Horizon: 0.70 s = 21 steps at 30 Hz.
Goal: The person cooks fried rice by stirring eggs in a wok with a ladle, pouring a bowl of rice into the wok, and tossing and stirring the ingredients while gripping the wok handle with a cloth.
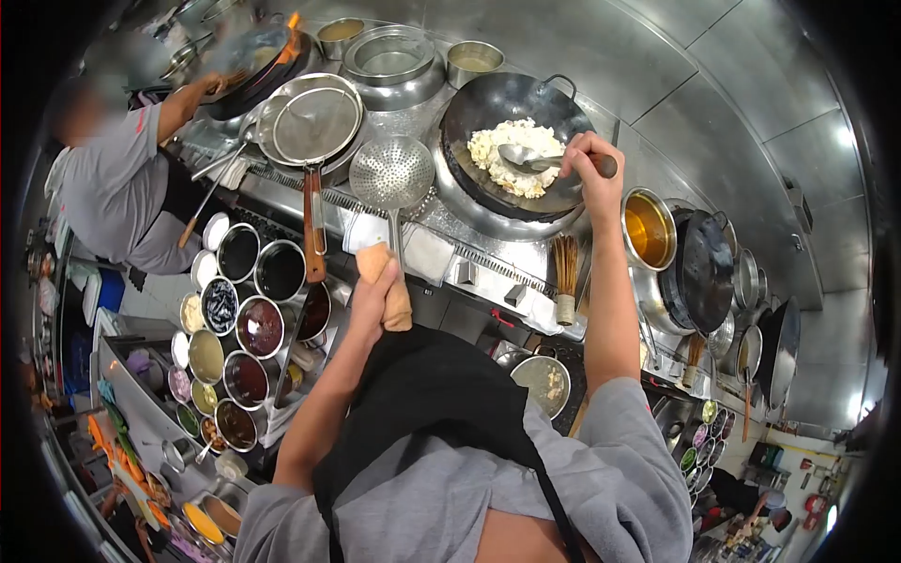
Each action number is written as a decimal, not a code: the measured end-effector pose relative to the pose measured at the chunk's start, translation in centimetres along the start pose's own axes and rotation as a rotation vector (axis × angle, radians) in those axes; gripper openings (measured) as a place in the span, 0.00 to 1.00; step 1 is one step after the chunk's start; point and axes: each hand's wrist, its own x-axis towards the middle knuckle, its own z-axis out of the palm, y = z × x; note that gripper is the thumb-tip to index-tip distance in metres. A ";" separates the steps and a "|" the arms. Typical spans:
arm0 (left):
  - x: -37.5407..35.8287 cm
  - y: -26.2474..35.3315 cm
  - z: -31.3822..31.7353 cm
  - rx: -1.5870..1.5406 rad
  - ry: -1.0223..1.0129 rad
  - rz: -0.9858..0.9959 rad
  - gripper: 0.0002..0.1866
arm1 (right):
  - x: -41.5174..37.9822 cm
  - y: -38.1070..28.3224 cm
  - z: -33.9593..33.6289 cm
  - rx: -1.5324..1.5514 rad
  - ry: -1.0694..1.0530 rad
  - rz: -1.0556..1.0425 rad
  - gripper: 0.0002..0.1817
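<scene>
My right hand (591, 172) is closed around a ladle (516, 155), the end of its wooden handle showing beside my fingers. The ladle's bowl rests in pale yellow-white crumbly food (514, 178), possibly egg or rice, inside a black wok (465, 111) on the burner. My left hand (373, 298) grips a perforated skimmer (392, 174) by its handle, where a tan cloth-like piece (397, 302) sits in the grip. The skimmer's round head lies left of the wok, holding no food that I can see.
Left of the skimmer, a wire strainer (314, 117) rests over a pot. Several sauce containers (260, 327) crowd the lower left. A bamboo brush (565, 272) stands at the stove's front, near a pot of amber liquid (648, 230). Another person (122, 178) works at a wok on the left.
</scene>
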 end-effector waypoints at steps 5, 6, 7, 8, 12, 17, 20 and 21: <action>5.1 3.2 1.1 -0.174 -0.212 -0.225 0.24 | 2.2 1.0 0.8 0.040 0.083 -0.033 0.12; 5.7 3.9 1.1 -0.178 -0.225 -0.243 0.24 | 2.2 1.2 1.0 0.050 0.106 -0.041 0.12; 6.2 4.5 1.1 -0.180 -0.238 -0.261 0.24 | 2.0 1.4 1.1 0.059 0.141 -0.049 0.12; 6.9 4.9 1.1 -0.183 -0.250 -0.282 0.24 | 1.8 1.7 1.2 0.067 0.176 -0.055 0.12; 9.6 6.0 0.3 -0.144 -0.387 -0.355 0.25 | 0.6 2.1 1.5 0.120 0.287 -0.128 0.12; 11.5 6.8 1.1 -0.176 -0.420 -0.388 0.25 | -0.2 2.1 1.0 0.129 0.346 -0.145 0.10; 10.8 9.3 3.3 -0.209 -0.384 -0.404 0.23 | 3.7 1.9 -2.5 0.224 0.407 -0.139 0.15; 10.3 10.2 4.3 -0.214 -0.365 -0.421 0.22 | 5.6 1.5 -4.1 0.322 0.485 -0.163 0.18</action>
